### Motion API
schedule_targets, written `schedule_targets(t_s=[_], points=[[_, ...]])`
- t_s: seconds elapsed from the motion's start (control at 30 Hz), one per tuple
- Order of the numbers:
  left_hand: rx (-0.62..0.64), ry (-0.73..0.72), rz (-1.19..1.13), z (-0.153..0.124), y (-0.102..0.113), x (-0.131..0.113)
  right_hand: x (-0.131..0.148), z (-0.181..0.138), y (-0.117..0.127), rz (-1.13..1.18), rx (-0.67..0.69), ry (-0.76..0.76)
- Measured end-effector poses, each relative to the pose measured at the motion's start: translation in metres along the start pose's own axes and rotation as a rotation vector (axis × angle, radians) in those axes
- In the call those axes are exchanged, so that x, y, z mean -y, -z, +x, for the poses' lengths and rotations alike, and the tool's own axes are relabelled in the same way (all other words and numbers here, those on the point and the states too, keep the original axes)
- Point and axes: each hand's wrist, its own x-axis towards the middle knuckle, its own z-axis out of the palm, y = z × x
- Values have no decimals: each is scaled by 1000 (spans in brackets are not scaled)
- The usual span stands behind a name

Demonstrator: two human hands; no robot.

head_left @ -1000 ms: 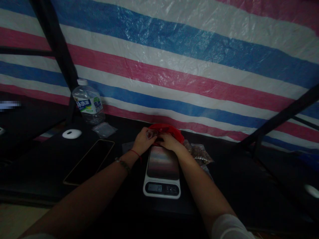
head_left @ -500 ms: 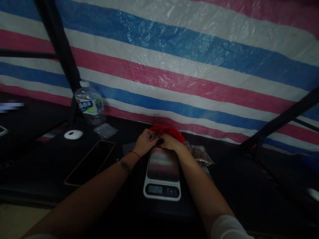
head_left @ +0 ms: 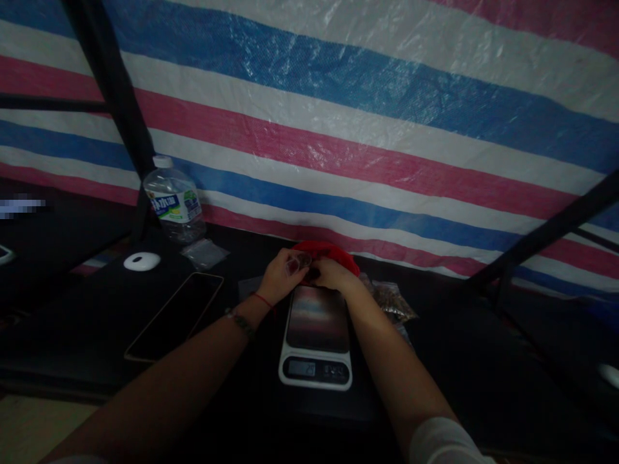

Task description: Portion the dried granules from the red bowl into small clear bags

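Both hands meet just beyond the far edge of a white kitchen scale (head_left: 316, 345) with a dark glossy top. My left hand (head_left: 279, 278) is closed, pinching a small clear plastic bag (head_left: 297, 262). My right hand (head_left: 330, 274) is closed too, its fingertips at the bag's mouth; what it holds is too small to make out. Behind the hands sits a red container (head_left: 338, 252), partly hidden by them. A red string and a bracelet circle my left wrist.
On the dark table lie a phone (head_left: 176, 314), a white mouse (head_left: 142, 261), a water bottle (head_left: 173, 205), a stack of clear bags (head_left: 206, 252) and filled clear bags (head_left: 391, 301) right of the scale. A striped tarp hangs behind, with black frame bars at both sides.
The clear bag in my left hand has lifted slightly. The hands stay at the same spot beyond the scale.
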Motion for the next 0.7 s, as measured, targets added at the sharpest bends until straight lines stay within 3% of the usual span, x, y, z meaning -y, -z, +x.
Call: schedule_targets(t_s=[0.17, 0.37, 0.7], points=[[19, 72, 52, -1, 0, -1, 8, -2, 2, 27, 24, -9], [29, -19, 50, -2, 3, -4, 12, -4, 7, 21, -20, -40], [20, 70, 158, 2, 1, 2, -1, 0, 6, -70, -54, -9]])
